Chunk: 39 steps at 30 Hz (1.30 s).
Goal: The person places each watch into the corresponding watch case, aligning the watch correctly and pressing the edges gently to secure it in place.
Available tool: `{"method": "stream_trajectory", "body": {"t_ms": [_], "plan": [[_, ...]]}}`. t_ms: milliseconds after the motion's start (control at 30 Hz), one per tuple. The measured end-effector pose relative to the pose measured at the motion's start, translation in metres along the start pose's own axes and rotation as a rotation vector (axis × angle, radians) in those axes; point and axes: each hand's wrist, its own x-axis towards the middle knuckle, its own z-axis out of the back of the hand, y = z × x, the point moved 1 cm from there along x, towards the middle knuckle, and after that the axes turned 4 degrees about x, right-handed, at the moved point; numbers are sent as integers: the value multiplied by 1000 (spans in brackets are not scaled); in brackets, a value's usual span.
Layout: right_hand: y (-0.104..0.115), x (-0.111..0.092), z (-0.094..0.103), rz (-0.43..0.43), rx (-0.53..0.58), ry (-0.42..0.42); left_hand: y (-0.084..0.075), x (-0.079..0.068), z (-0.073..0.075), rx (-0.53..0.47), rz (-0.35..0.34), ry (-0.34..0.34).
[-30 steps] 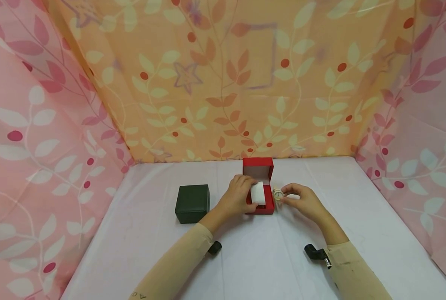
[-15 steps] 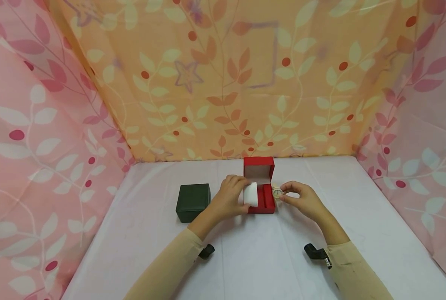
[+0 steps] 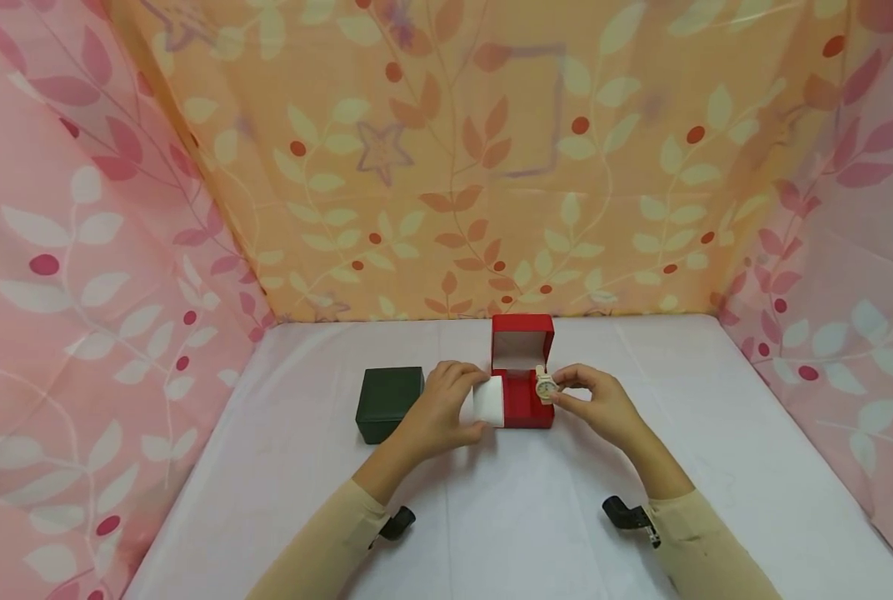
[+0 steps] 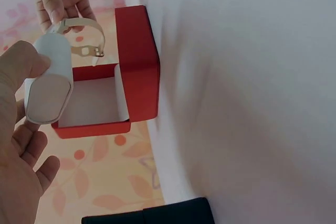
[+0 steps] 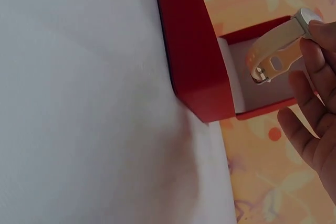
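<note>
Held both forearms, in beige sleeves (image 3: 326, 542), angled inward over the white-covered table (image 3: 529, 517), with a small black wrist-worn device (image 3: 397, 523) at the inner side of each cuff. Grasped a white watch cushion (image 3: 489, 402) with the left hand (image 3: 442, 408), pressing the thumb against one side of it, setting fingers against the other, with the outer fingers loosely bent and clear of it. Pinched a pale wristwatch (image 3: 546, 388) with the right hand (image 3: 604, 404), gripping the case between thumb and index finger, with the other fingers relaxed and apart from the strap (image 5: 278, 38). Faced the dial toward the head view and let the strap curve away from the fingers to its buckle (image 5: 261, 77). Had an open red watch box (image 3: 529, 422) between both hands, on the table near the far edge, with the lid (image 3: 523, 323) raised at the back to show a pale lining (image 3: 521, 352). Held the cushion above the left part of the box and the watch above the right part, well apart in the head view, with a red interior in sight between. Had a closed dark green box (image 3: 389, 396) just left of the left hand, with contents hidden.
</note>
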Motion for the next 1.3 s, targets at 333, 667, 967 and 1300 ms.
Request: {"method": "stream_trajectory", "body": {"t_ms": [333,667,967,1300], "plan": [[26,-7,-13,57,2,-10,-4,-17,10,-5,16,-32],[43,-12,-25,48,43,5,-8,-24,10,-11,10,-31],[49,-12,-33,23,111,34,-14,-25,10,-17,-28,-41],[49,-14,-33,5,183,82,-21,-25,9,-12,-58,-21]]}}
